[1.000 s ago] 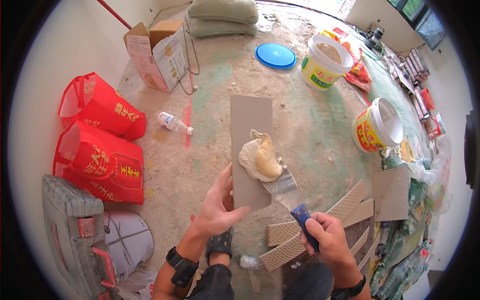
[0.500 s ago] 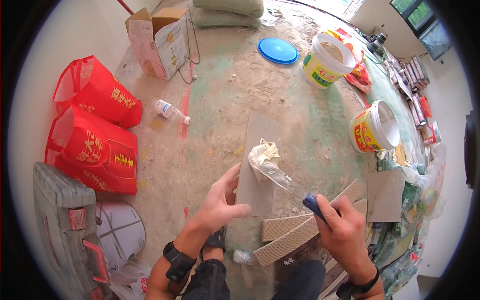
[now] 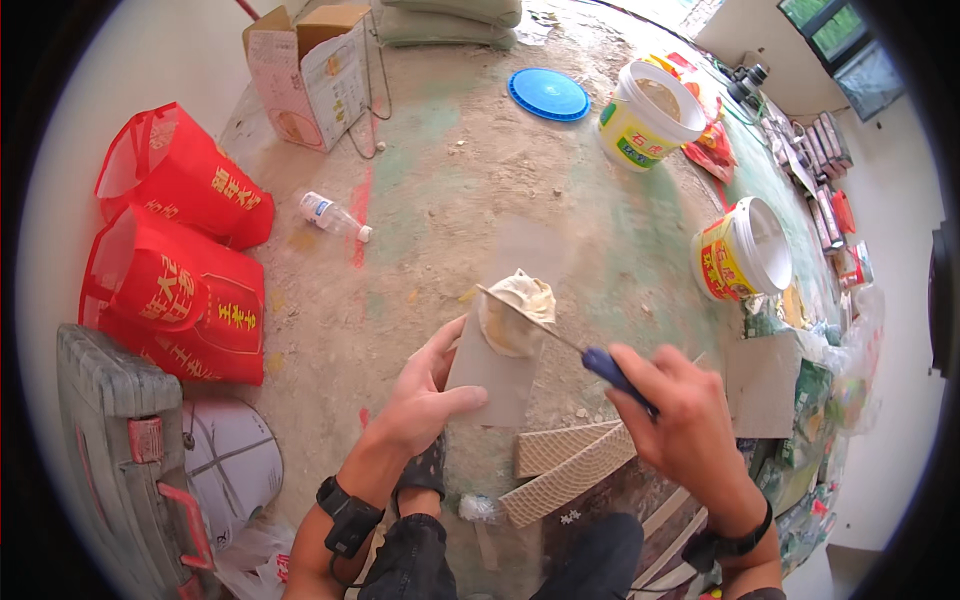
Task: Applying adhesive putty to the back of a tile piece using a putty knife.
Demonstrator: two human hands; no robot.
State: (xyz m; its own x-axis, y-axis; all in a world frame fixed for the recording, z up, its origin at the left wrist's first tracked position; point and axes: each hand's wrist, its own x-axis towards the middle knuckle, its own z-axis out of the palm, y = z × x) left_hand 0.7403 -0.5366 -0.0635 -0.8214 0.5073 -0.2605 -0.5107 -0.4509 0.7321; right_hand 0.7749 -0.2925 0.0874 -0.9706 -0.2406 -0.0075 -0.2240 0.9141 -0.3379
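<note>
My left hand (image 3: 425, 395) grips a flat grey tile (image 3: 495, 385) by its left edge, the thumb lying on its upper face. A mound of cream-coloured paste (image 3: 517, 315) sits on the middle of that tile. In my right hand (image 3: 675, 405) is a putty knife, its blue handle (image 3: 618, 380) wrapped by my fingers. The thin blade (image 3: 530, 320) is seen nearly edge-on and lies across the paste. Whether its underside carries paste is hidden.
Textured tile strips (image 3: 570, 475) lie on the floor before my knees. At the right stand two white buckets (image 3: 650, 115), with a blue lid (image 3: 550, 95) beyond. Red bags (image 3: 215, 315), a grey case (image 3: 120, 430) and a plastic bottle (image 3: 335, 217) are on the left.
The knife blade has turned from flat to nearly edge-on, and my right hand has moved slightly up. The tile has tilted, and the paste looks more rounded and spread.
</note>
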